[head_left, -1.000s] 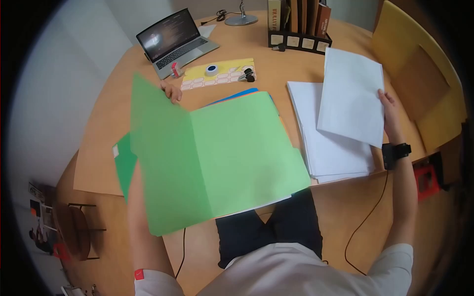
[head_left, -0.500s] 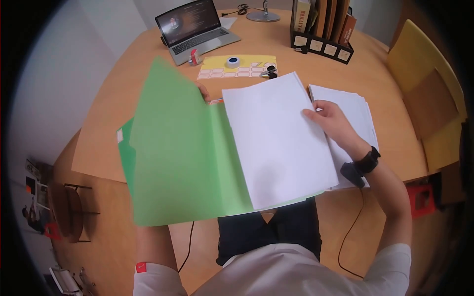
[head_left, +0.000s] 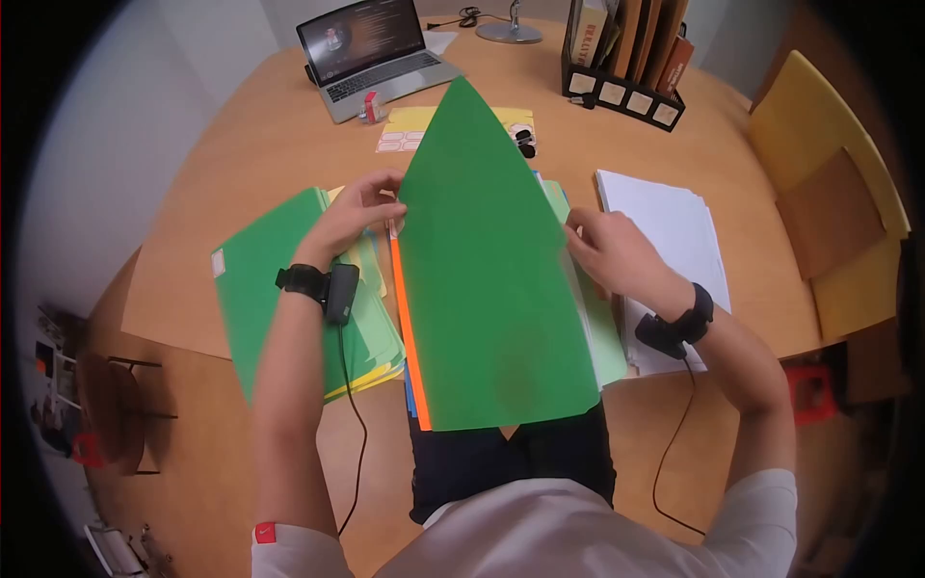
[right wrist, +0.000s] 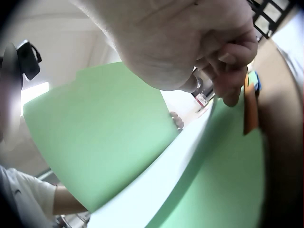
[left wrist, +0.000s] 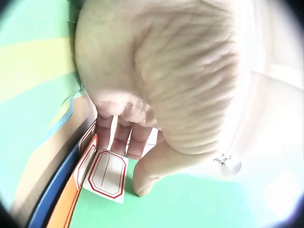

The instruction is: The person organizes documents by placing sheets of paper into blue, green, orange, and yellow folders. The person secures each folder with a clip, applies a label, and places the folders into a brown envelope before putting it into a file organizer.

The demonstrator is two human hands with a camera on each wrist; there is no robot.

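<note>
A green file folder (head_left: 491,260) lies in front of me, its cover tilted up over a wad of white paper (right wrist: 152,190). My left hand (head_left: 356,217) holds the cover at its left side, thumb on the outside and fingers going behind the edge, right by a red-bordered label (left wrist: 108,173). Across from it, my right hand (head_left: 617,250) curls its fingers at the right edge, where paper and the folder's lower leaf meet; I cannot tell whether they grip either. An orange folder (head_left: 409,347) and a blue one (left wrist: 54,194) show beneath.
More folders, topped by a dark green one (head_left: 265,260), lie at the left. A white paper stack (head_left: 674,231) is on the right. Farther back are a laptop (head_left: 376,58), a yellow label sheet (head_left: 409,125), black binder clips (head_left: 525,144) and a black file rack (head_left: 621,101).
My right hand brought the white paper from the right stack into the open green folder. The cover, earlier open to the left, has swung rightward over the paper, uncovering the left-hand folders.
</note>
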